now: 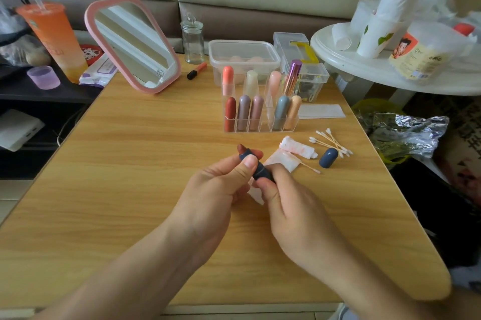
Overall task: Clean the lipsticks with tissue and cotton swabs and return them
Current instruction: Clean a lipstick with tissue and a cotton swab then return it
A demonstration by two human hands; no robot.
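Pinching the uncapped dark blue lipstick (256, 163) with both hands, you are midway; its cap (328, 158) lies off, others wait in the organizer (260, 128).

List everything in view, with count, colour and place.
lipstick: one, dark blue, uncapped, in both hands
cap: one, dark blue, on table right of tissues
tissues: at least two, white with red stains, beside the hands
swabs: a pile, white tips, right of tissues
rack: one, clear, mid-table
racked lipsticks: about nine, mixed colours, in rack
mirror: one, pink frame, back left of table
jar: one, clear glass, right of mirror
pen: one, orange and black, by jar
boxes: at least two, clear, behind rack
cup: one, orange, far left
table: one, wood
left hand: grips lipstick near top
right hand: pinches lipstick base
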